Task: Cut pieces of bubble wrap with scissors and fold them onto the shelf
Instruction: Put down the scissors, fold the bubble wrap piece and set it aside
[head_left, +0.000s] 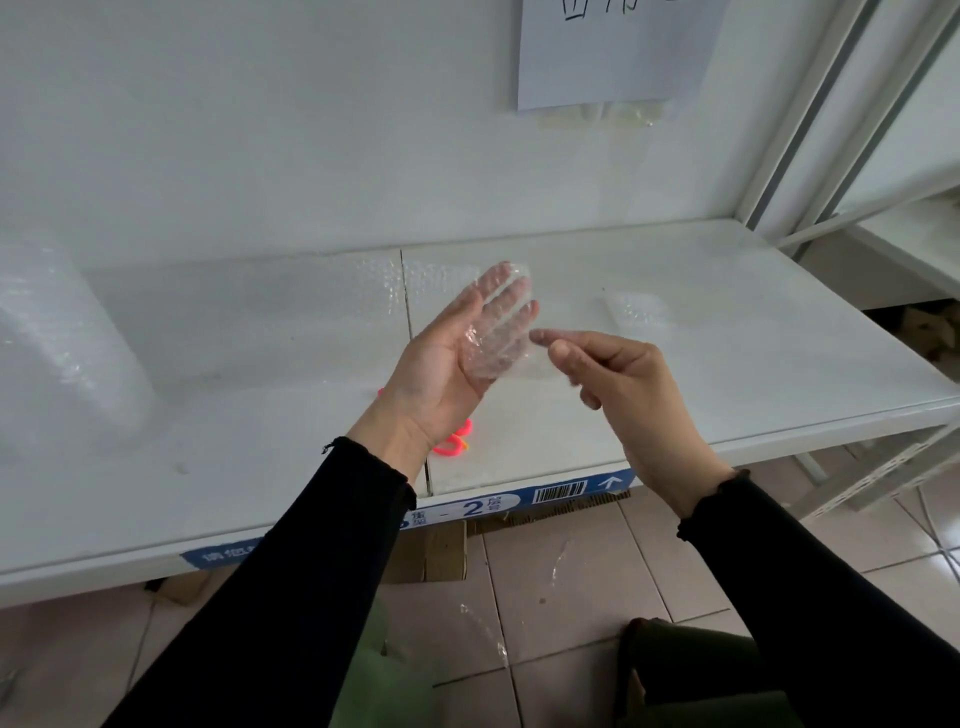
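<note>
A small clear piece of bubble wrap (540, 358) lies across the straight fingers of my left hand (441, 374), held palm-up above the white shelf (727, 332). My right hand (618, 384) pinches the piece's right edge between thumb and forefinger. A folded piece of bubble wrap (636, 309) lies on the shelf behind my right hand. The big bubble wrap roll (62, 343) stands at the shelf's left end. Pink scissor handles (457, 439) show on the shelf under my left wrist; the blades are hidden.
The wall (260, 130) rises behind the shelf, with a paper sheet (613, 52) taped on it. Metal shelf uprights (810, 130) stand at the right. Plastic scraps (488, 629) lie on the tiled floor below, beside cardboard (441, 551).
</note>
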